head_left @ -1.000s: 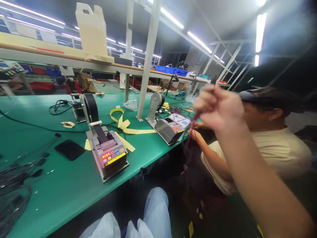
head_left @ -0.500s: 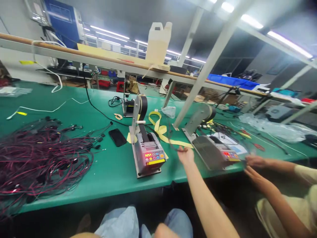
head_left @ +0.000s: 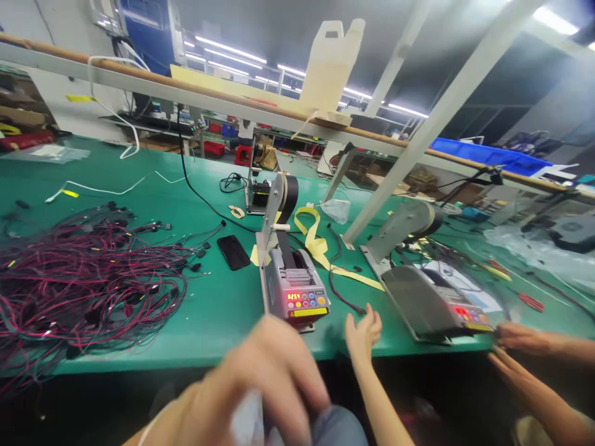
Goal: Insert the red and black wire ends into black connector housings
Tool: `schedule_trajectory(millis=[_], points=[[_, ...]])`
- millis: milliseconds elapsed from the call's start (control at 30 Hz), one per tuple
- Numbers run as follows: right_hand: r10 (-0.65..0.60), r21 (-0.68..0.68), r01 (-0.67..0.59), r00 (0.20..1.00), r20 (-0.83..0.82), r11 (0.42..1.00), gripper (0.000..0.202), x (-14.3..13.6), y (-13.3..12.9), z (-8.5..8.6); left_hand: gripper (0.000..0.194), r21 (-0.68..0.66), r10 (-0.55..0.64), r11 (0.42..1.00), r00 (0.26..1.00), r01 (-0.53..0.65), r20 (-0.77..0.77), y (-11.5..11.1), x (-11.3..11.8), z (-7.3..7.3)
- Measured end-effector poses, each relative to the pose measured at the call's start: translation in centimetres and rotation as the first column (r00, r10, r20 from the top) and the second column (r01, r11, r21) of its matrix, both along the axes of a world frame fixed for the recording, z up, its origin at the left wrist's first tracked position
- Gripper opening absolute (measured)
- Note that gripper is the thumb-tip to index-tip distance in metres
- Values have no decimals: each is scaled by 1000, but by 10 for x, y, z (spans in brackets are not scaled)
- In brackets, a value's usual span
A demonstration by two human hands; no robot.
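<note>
My left hand (head_left: 260, 371) is large and blurred in the foreground, over my lap and in front of the near tape dispenser (head_left: 302, 300). Its fingers are loosely bent and apart, with nothing visible in them. Just past the bench edge, my right hand (head_left: 364, 332) has its fingers spread and holds nothing. Close to those fingertips lies a dark wire harness (head_left: 341, 296), stretched along the green bench. The dispenser carries a black tape roll (head_left: 290, 197) and a lit red display. A yellow strip (head_left: 318, 246) curls behind it.
A heap of red and black wire harnesses (head_left: 102, 272) covers the bench at left. A phone (head_left: 233, 252) lies beside the near dispenser. At right, a co-worker's hands (head_left: 515, 341) are by a second tape dispenser (head_left: 427, 303). A slanted post (head_left: 409, 155) rises behind.
My right hand has let go of the wire harness, which lies on the bench, and drawn back toward the edge. My left hand has risen from my lap. The view has shifted left.
</note>
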State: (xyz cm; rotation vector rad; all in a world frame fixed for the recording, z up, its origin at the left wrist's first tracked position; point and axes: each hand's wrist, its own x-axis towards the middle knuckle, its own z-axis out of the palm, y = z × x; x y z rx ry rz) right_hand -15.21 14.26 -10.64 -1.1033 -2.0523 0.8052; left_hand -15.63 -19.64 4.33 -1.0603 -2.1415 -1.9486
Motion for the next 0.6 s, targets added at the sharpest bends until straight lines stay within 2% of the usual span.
schedule_trajectory(millis=[33,67,100,133,167,200,233,267,333,433,600], points=[[12,32,-12,1000,21,999,59,-2,-8,-6,41,-57,28,998,998,-31,-58,11,-22,-9],[21,60,-23,999,36,998,56,-4,-14,-10,41,-166,96,980,992,-110,-87,20,-47,-20],[31,94,-36,998,53,995,53,-6,-19,-14,40,-302,220,922,969,-244,-113,27,-72,-35],[37,137,-47,997,74,989,51,-7,-23,-17,39,-449,353,810,925,-377,-139,31,-96,-52],[34,185,-51,995,96,981,50,-8,-24,-19,38,-581,432,679,884,-449,-179,33,-118,-69],[23,232,-50,993,118,971,48,-8,-25,-20,37,-675,442,572,868,-466,-225,34,-137,-85],[7,275,-45,990,138,960,48,-8,-24,-21,37,-732,439,490,859,-474,-263,34,-153,-99],[-9,311,-41,987,158,950,48,-8,-23,-22,38,-767,419,435,860,-472,-292,35,-164,-111],[-20,356,-48,982,186,933,48,-7,-21,-23,40,-798,366,380,868,-468,-334,38,-179,-126],[-5,398,-84,976,216,914,48,-5,-20,-23,39,-805,339,340,862,-486,-377,45,-186,-134],[1,416,-101,972,234,904,47,-4,-20,-23,35,-773,333,356,844,-526,-421,48,-191,-142]])
